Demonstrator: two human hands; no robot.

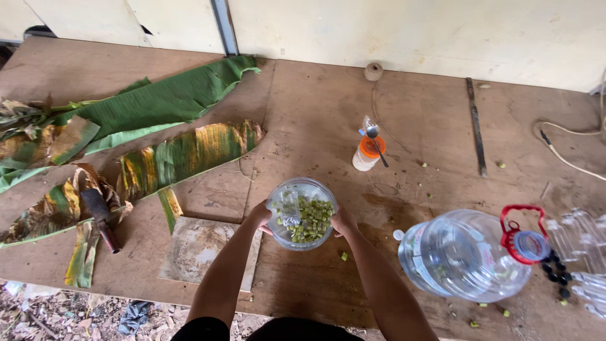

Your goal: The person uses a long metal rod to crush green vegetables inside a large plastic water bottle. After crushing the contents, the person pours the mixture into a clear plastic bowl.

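Note:
A clear glass bowl (302,213) of chopped green plant pieces is held over the wooden table (416,120). My left hand (260,216) grips its left side and my right hand (343,222) grips its right side. One green piece (344,256) lies on the table just below the bowl.
Large green and yellowed banana leaves (158,104) cover the table's left. A hammer (100,216) lies on them, next to a square board (202,249). A small orange-capped bottle with a spoon (369,150), a twine spool (373,71), a metal strip (476,126) and a big clear water jug (464,252) lie right.

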